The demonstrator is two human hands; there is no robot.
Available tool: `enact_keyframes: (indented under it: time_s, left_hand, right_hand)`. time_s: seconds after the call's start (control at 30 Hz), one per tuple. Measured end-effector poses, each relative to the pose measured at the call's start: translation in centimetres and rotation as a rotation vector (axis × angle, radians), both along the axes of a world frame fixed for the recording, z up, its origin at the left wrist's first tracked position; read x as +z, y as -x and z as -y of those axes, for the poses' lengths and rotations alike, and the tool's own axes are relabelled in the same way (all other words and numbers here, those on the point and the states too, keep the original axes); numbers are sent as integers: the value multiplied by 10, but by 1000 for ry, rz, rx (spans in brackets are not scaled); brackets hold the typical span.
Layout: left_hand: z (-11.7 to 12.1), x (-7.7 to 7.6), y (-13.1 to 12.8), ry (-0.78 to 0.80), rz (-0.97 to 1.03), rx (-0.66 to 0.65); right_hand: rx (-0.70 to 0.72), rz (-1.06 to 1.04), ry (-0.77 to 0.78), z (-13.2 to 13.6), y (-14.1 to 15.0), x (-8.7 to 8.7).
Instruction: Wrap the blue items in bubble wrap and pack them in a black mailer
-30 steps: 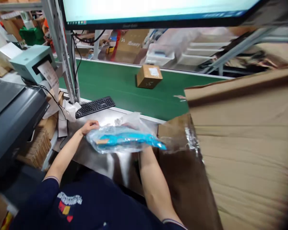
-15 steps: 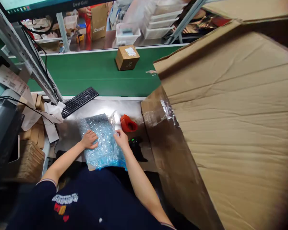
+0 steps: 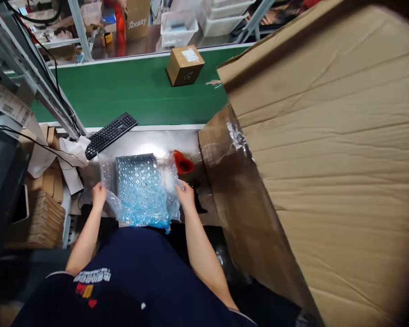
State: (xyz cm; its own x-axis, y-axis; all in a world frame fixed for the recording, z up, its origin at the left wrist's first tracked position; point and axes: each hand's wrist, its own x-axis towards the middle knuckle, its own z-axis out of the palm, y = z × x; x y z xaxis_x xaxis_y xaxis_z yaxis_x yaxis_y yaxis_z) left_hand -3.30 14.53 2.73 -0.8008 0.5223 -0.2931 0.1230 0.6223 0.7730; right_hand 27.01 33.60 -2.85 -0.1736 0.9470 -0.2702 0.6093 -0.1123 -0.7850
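Note:
A blue item wrapped in clear bubble wrap (image 3: 141, 190) lies flat on the shiny metal worktop (image 3: 150, 144) in front of me. My left hand (image 3: 98, 196) grips the loose left flap of the wrap. My right hand (image 3: 186, 196) holds the right flap, fingers closed on the plastic. The two hands are spread apart on either side of the item.
A red tape dispenser (image 3: 182, 164) and a dark scanner (image 3: 195, 195) sit right of the wrap. A black keyboard (image 3: 111, 134) lies behind. A small cardboard box (image 3: 185, 66) rides the green conveyor (image 3: 122, 97). A huge cardboard carton (image 3: 320, 159) fills the right. Flat cartons (image 3: 44, 218) stack left.
The wrapped item was carried in the air, then laid on the worktop. My hands have moved outward from its top to the side flaps of the wrap.

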Motion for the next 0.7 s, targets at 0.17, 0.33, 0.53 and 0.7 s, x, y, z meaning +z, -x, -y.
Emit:
enact_keyframes:
  time_s: [0.17,0.33,0.53,0.7]
  left_hand:
    - [-33,-14,-75,-1,-60,-187]
    - [-50,-33,-111,-45,-64,-269]
    - [-52,-32,-92,-37,-50,-247]
    - [-53,-36,-108,-60,-94,-320]
  right_hand:
    - [243,125,-29,40,51,20]
    - [354,389,-72,67,79,34]
    - [388,435,-126,75,93,41]
    - [433,555,-35,68,86,43]
